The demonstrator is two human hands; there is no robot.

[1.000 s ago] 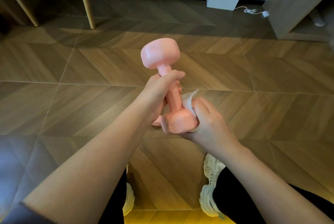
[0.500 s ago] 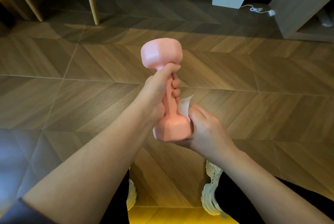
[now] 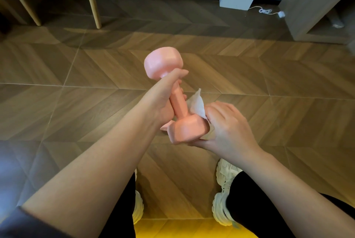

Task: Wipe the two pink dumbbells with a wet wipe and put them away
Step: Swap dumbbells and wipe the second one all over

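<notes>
We found the pink dumbbell held in the air over the wood floor, in front of the person and between both hands. Its long axis ran from the near head, low and toward the body, up and away to the far head, leaning slightly to the left in the view.

The left hand gripped the handle, with its fingers curled round it just below the far head. The right hand lay against the right side of the near head. Its fingers were curled over the wet wipe and pressed it to that head, and one corner of the wipe stood free beside the handle.

We judged the near head to be the part under wiping, with the right hand the nearer to it. The far head lay beyond the left grip, apart from the wipe. In our judgement, reaching it would require the wiping hand to travel up the axis past that grip, or the left hand to turn the dumbbell end for end.
</notes>
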